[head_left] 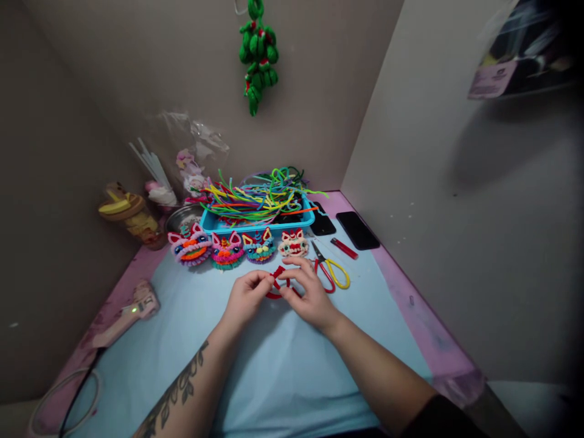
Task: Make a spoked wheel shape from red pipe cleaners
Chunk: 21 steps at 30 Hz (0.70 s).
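Note:
My left hand (246,298) and my right hand (309,295) meet over the light blue mat (274,365), both pinching a bent red pipe cleaner (276,284). The wire curls in a loop between my fingertips, just above the mat. Scissors with red and yellow handles (331,270) lie right beside my right hand. Several finished pipe-cleaner lion heads (228,249) sit in a row just beyond my hands.
A blue tray (219,226) piled with coloured pipe cleaners stands at the back. Two dark phones (358,230) and a red lighter (344,248) lie at right. A pink glue gun (132,313) rests at left near a cup. Green ornament (258,55) hangs on the wall.

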Each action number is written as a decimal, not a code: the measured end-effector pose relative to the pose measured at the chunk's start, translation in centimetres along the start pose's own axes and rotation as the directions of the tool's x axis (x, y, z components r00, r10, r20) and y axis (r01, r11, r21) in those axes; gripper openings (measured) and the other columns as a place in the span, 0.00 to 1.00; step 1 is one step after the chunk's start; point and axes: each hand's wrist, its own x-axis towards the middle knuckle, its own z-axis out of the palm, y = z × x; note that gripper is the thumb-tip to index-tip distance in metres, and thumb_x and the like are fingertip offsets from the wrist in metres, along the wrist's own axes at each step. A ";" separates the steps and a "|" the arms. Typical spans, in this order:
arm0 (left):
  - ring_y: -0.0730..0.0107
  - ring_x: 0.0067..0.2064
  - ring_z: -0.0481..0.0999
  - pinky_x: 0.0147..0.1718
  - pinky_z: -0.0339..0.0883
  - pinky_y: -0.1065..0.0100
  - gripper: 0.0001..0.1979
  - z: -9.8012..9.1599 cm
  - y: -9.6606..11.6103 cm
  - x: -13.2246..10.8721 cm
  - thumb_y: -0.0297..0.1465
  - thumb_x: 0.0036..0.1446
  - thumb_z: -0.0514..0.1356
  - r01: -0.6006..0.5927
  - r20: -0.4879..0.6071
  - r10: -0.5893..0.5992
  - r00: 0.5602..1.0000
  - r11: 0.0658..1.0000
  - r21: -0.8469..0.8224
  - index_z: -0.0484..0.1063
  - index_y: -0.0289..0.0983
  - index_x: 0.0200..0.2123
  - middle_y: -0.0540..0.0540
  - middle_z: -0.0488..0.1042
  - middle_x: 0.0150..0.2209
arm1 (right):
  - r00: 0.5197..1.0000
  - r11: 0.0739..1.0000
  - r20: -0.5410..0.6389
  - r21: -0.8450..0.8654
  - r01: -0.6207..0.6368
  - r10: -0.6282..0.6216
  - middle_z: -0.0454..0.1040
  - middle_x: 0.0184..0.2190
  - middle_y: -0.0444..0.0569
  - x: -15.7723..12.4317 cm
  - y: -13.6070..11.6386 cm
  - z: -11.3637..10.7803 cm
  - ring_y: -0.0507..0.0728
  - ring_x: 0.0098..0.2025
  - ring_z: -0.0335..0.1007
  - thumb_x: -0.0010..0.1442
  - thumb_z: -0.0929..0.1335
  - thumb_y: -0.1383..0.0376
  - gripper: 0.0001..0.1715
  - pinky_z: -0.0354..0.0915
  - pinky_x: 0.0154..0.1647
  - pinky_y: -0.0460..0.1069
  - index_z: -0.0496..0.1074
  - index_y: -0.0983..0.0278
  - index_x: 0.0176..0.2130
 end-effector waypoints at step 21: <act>0.70 0.29 0.69 0.33 0.62 0.70 0.12 0.6 0.2 -0.3 0.37 0.55 0.57 -0.128 0.200 0.078 0.977 0.959 0.254 0.70 0.35 0.25 0.48 0.72 0.25 | 0.971 0.949 -0.100 -0.255 0.185 -0.216 0.71 0.43 0.49 0.1 0.8 0.2 0.60 0.51 0.61 0.59 0.64 0.72 0.14 0.64 0.52 0.60 0.76 0.56 0.37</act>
